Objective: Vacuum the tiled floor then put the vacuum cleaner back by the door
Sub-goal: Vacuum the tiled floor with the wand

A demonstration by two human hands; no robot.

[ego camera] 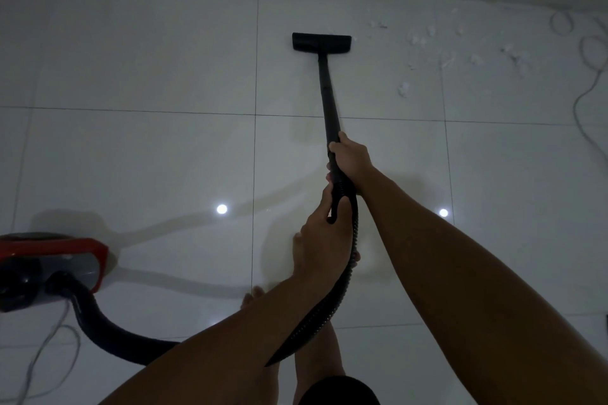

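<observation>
We have both hands on the wand [329, 102]: our right hand [350, 156] is wrapped round it higher up, and our left hand [320, 240] grips the handle end where the hose [329, 306] joins. The nozzle [321, 42] sits flat on the floor [148, 59], out ahead of us near the far wall. The vacuum body [49, 263], red and black, rests at our left, its hose curving behind our arms.

White scraps [460, 49] lie to the right of the nozzle, not yet picked up, so the floor looks only partly done. A loose cable [589, 76] snakes along the right edge, just past the scraps. If we sweep that way carelessly, we could pull the cable into the nozzle. The hose loops close by our bare feet [253, 296], and we might trip on it when we step. A thin cord [49, 348] by the body could snag if we drag it.
</observation>
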